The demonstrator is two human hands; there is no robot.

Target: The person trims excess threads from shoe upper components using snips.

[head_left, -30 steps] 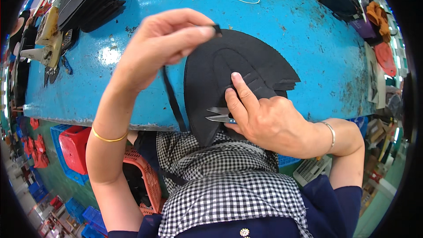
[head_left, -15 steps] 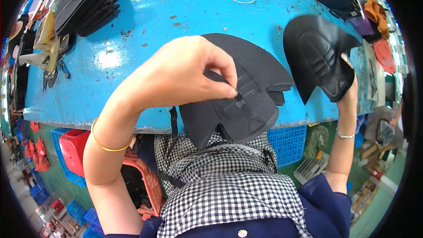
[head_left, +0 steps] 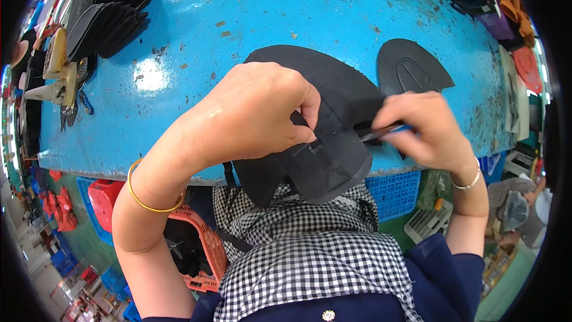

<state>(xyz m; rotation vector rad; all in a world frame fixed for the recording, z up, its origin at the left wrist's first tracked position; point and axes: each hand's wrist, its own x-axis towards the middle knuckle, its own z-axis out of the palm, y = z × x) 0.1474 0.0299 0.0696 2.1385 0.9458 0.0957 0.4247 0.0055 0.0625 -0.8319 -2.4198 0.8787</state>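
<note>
Left hand [head_left: 265, 107] pinches black strip [head_left: 300, 120] over black panel [head_left: 333, 173], which lies on blue table [head_left: 179, 113], overhanging its near edge; right hand [head_left: 426, 125] grips snips [head_left: 390, 132], blurred, tips by the panel's right notch. I'd hold the strip steady, blades clear of left hand and panel face. No writing readable on panel or snips.

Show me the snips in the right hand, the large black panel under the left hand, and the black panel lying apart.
Snips [head_left: 387, 132]: head view, middle of the blurred tool.
Large black panel [head_left: 345, 164]: head view, lower right lobe.
Separate black panel [head_left: 413, 73]: head view, inside its arched outline.
</note>
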